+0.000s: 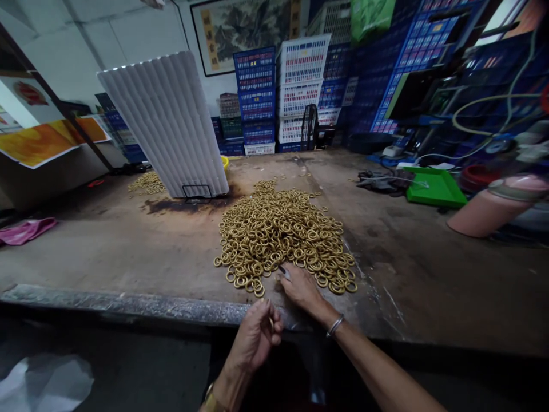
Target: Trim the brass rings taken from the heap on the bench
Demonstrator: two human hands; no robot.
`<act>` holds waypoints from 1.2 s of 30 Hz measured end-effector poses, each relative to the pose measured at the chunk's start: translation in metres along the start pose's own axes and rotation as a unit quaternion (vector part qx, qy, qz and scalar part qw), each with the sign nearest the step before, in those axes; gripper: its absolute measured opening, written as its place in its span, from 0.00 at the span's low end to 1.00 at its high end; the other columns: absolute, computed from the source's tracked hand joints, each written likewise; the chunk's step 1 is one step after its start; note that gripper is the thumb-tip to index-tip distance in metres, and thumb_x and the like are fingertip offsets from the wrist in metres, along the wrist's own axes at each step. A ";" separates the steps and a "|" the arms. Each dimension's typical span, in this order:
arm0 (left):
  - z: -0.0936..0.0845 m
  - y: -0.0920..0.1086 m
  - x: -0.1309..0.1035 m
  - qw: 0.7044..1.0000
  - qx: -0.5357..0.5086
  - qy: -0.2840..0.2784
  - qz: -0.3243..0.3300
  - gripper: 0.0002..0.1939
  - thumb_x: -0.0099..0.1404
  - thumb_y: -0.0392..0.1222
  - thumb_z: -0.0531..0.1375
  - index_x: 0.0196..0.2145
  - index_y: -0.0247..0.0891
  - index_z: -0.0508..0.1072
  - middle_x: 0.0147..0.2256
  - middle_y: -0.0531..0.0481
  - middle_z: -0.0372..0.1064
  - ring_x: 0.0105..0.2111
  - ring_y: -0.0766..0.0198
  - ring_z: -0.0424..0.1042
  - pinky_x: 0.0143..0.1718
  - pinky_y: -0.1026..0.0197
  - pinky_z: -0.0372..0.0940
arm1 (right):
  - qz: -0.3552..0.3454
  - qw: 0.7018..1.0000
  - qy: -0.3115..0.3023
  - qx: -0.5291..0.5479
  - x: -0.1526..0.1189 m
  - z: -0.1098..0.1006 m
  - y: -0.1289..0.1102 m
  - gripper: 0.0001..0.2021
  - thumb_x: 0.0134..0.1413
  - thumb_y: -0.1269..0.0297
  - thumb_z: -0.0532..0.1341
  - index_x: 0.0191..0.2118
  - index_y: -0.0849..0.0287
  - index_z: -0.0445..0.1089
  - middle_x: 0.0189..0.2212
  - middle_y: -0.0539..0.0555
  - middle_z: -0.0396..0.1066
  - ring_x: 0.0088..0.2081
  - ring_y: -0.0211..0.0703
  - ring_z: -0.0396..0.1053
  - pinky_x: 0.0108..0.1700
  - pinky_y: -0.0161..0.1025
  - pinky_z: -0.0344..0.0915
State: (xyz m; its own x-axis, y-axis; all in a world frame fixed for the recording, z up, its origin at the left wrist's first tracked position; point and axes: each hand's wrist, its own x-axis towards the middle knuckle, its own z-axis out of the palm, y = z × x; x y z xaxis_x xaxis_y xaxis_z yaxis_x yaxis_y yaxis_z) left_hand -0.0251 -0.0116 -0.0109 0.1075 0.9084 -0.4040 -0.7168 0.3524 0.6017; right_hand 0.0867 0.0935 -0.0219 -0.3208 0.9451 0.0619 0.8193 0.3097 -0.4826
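A heap of brass-coloured metal rings (283, 229) lies on the worn wooden table in front of me. At its near edge my right hand (302, 289) rests with the fingers closed, touching the rings. A small grey piece with a dark tip (285, 272) shows at those fingertips; its kind is unclear. My left hand (258, 332) is just off the table's front edge, fingers curled together. A small yellowish edge shows between them, too little to name.
Behind the heap stands a tall corrugated light-grey panel (171, 123) in a black wire stand (197, 193). More rings (146, 182) lie behind it. To the right are a green tray (435, 187) and a pink cylinder (489, 209). A pink cloth (28, 231) lies at left. Stacked crates (300, 91) line the back.
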 end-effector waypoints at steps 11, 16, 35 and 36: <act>0.011 -0.001 0.013 0.999 0.025 0.023 0.001 0.18 0.50 0.48 0.63 0.33 0.36 0.63 0.18 0.61 0.50 0.15 0.77 0.52 0.14 0.73 0.43 | 0.027 0.955 0.017 0.295 -0.029 -0.007 0.022 0.05 0.41 0.68 0.53 0.24 0.61 0.66 0.16 0.45 0.59 0.20 0.32 0.54 0.24 0.29 0.51; 0.017 -0.005 0.013 0.991 0.122 0.042 0.020 0.18 0.50 0.50 0.62 0.31 0.36 0.62 0.20 0.60 0.53 0.14 0.79 0.49 0.13 0.73 0.39 | -0.006 0.936 -0.029 0.351 -0.040 -0.019 0.016 0.07 0.44 0.67 0.54 0.27 0.61 0.67 0.18 0.46 0.60 0.21 0.32 0.55 0.24 0.29 0.52; 0.015 -0.014 0.008 0.962 0.215 0.071 0.153 0.14 0.53 0.48 0.60 0.33 0.36 0.66 0.21 0.56 0.63 0.16 0.76 0.54 0.17 0.72 0.48 | 0.145 0.808 -0.128 0.557 -0.050 -0.015 -0.003 0.16 0.43 0.51 0.57 0.25 0.60 0.59 0.16 0.43 0.60 0.12 0.25 0.48 0.13 0.26 0.43; 0.015 -0.013 0.008 0.961 0.224 0.074 0.142 0.15 0.53 0.49 0.60 0.33 0.36 0.66 0.20 0.57 0.62 0.15 0.77 0.53 0.16 0.72 0.46 | 0.143 0.816 -0.120 0.547 -0.048 -0.015 -0.003 0.15 0.43 0.52 0.57 0.25 0.60 0.59 0.15 0.43 0.59 0.12 0.25 0.48 0.13 0.26 0.43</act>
State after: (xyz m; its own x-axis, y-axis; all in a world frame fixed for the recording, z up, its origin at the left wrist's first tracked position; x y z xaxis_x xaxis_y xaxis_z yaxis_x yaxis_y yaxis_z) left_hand -0.0048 -0.0060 -0.0117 -0.1709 0.9522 -0.2530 -0.3312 0.1863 0.9250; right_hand 0.1068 0.0483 -0.0102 -0.3822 0.8739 -0.3005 0.0051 -0.3231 -0.9463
